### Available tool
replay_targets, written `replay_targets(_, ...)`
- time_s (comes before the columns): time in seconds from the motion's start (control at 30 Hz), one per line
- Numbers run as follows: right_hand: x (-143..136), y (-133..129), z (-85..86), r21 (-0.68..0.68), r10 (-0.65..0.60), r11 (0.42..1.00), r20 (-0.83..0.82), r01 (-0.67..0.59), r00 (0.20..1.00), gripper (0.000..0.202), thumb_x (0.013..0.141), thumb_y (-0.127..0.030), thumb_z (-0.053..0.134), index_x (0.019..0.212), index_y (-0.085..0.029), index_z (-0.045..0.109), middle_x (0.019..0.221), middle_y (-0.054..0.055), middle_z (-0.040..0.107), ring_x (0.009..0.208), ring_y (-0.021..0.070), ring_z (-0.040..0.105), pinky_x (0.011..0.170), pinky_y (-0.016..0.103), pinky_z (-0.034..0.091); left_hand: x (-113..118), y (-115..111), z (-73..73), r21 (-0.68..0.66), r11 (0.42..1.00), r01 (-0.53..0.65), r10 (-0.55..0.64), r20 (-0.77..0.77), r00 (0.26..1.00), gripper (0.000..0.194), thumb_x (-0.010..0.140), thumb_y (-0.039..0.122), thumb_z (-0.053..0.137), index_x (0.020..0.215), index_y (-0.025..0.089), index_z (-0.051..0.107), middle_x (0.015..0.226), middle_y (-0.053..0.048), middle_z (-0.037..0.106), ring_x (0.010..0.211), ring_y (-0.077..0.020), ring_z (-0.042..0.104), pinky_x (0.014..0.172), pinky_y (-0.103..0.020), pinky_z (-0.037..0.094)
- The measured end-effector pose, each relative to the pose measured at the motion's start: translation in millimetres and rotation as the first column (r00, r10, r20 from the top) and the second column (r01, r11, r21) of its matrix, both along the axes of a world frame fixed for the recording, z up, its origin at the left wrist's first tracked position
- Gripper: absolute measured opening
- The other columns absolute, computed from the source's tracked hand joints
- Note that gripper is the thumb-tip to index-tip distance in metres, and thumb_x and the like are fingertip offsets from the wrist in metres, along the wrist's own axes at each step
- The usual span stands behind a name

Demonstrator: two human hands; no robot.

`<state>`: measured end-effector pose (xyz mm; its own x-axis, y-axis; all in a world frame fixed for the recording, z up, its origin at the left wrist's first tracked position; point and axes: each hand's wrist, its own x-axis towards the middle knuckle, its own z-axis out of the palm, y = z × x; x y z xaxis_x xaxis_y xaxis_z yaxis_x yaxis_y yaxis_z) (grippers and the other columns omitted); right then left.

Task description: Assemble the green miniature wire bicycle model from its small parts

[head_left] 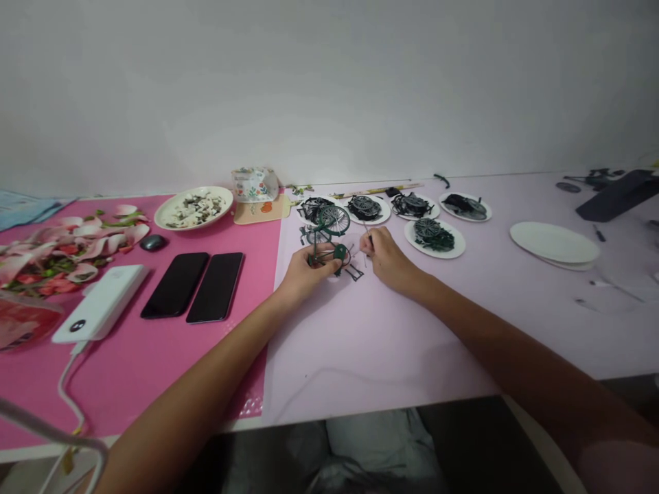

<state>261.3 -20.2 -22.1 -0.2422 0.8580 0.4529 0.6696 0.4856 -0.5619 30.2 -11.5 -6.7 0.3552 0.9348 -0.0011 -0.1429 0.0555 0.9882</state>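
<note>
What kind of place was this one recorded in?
Probably a home table serving as a small-parts workspace: white plates hold dark pieces, while a power bank and two phones lie off to the left.

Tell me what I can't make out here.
All in the head view:
Green wheeled model: partly covered by the left hand.
Thin tool: grip end hidden by the right hand.
Heaped dark pieces: too small and tangled to separate.
Red packet: cut off by the left edge.
</note>
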Motion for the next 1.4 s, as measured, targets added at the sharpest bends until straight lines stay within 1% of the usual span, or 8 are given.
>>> replay_targets(0.13, -11.4, -8.5, 6.5, 0.093, 0.052, 0.995, -0.163, -0.037, 0.985, 0.027, 0.093, -0.006, 0.048, 0.09, -0.029, 0.033, 0.096, 0.005, 0.054, 0.094, 0.0251, 0.051, 0.09, 0.046, 0.048, 1.2, -2.6, 0.3, 0.003, 0.999, 0.032, -0.032, -0.018, 0.999, 0.051, 0.069, 0.031, 0.095, 0.112, 0.011, 0.075, 0.112, -0.016, 0.083, 0.101, -0.0272, 0.081, 0.096, -0.042, 0.062)
replay_targets(0.3, -26.7, -19.4, 6.7, 0.124, 0.103, 0.989, -0.157, -0.084, 0.982, 0.024, 0.097, -0.01, 0.048, 0.09, -0.029, 0.035, 0.097, 0.006, 0.056, 0.096, 0.0262, 0.054, 0.09, 0.046, 0.05, 4.1, -8.3, 3.9, 0.055, 0.993, 0.103, -0.099, -0.084, 0.992, 0.047, 0.074, 0.033, 0.091, 0.114, 0.013, 0.079, 0.105, -0.013, 0.084, 0.09, -0.0241, 0.079, 0.083, -0.036, 0.061)
replay_targets(0.47, -29.9, -23.8, 9.4, 0.075, 0.095, 0.994, -0.152, -0.084, 0.984, 0.02, 0.101, -0.015, 0.047, 0.09, -0.029, 0.037, 0.099, 0.008, 0.056, 0.098, 0.0272, 0.056, 0.093, 0.048, 0.051, 6.1, -11.1, 6.8, 0.057, 0.988, 0.144, -0.141, -0.066, 0.988, 0.045, 0.075, 0.032, 0.091, 0.115, 0.014, 0.08, 0.104, -0.012, 0.084, 0.089, -0.024, 0.079, 0.086, -0.037, 0.062)
replay_targets(0.63, -29.9, -23.1, 9.5, 0.105, 0.11, 0.99, -0.129, -0.097, 0.986, 0.018, 0.104, -0.018, 0.045, 0.091, -0.029, 0.037, 0.098, 0.008, 0.057, 0.098, 0.0274, 0.056, 0.092, 0.049, 0.051, 5.9, -12.4, 8.9, 0.038, 0.99, 0.134, -0.132, -0.042, 0.99, 0.049, 0.075, 0.032, 0.092, 0.118, 0.013, 0.079, 0.107, -0.013, 0.084, 0.092, -0.0244, 0.079, 0.093, -0.04, 0.063)
replay_targets(0.83, -30.5, -23.0, 7.7, 0.142, 0.141, 0.983, -0.149, -0.12, 0.979, 0.022, 0.102, -0.017, 0.048, 0.092, -0.029, 0.034, 0.097, 0.008, 0.06, 0.098, 0.0272, 0.058, 0.091, 0.048, 0.052, 5.6, -12.2, 7.3, 0.061, 0.989, 0.135, -0.131, -0.062, 0.989, 0.049, 0.076, 0.035, 0.093, 0.117, 0.013, 0.08, 0.102, -0.012, 0.084, 0.091, -0.025, 0.078, 0.091, -0.04, 0.063)
replay_targets(1.1, -34.3, -23.6, 0.6, 0.038, 0.1, 0.995, -0.342, -0.093, 0.934, 0.029, 0.096, -0.019, 0.058, 0.093, -0.03, 0.032, 0.1, 0.005, 0.06, 0.097, 0.0227, 0.059, 0.09, 0.043, 0.052, 6.5, -14.4, 4.1, 0.13, 0.986, 0.101, -0.085, -0.128, 0.988, 0.052, 0.078, 0.035, 0.089, 0.124, 0.013, 0.077, 0.097, -0.009, 0.082, 0.083, -0.0199, 0.075, 0.078, -0.031, 0.06)
replay_targets(1.23, -35.8, -21.5, -3.5, -0.071, 0.055, 0.992, -0.485, -0.102, 0.873, 0.034, 0.09, -0.024, 0.067, 0.094, -0.03, 0.034, 0.098, 0.0, 0.059, 0.084, 0.0175, 0.054, 0.081, 0.036, 0.051, 6.6, -15.0, 3.6, 0.123, 0.989, 0.087, -0.07, -0.131, 0.989, 0.055, 0.076, 0.039, 0.092, 0.122, 0.013, 0.077, 0.1, -0.01, 0.082, 0.085, -0.0211, 0.075, 0.076, -0.032, 0.061)
replay_targets(1.4, -35.3, -15.9, -8.6, -0.189, 0.033, 0.955, -0.698, -0.228, 0.716, 0.049, 0.082, -0.032, 0.079, 0.092, -0.03, 0.03, 0.095, -0.004, 0.054, 0.082, 0.0146, 0.054, 0.074, 0.031, 0.052, 7.6, -14.4, 0.5, 0.117, 0.991, 0.062, -0.049, -0.11, 0.993, 0.062, 0.073, 0.041, 0.095, 0.124, 0.012, 0.074, 0.105, -0.012, 0.081, 0.088, -0.0219, 0.076, 0.077, -0.032, 0.061)
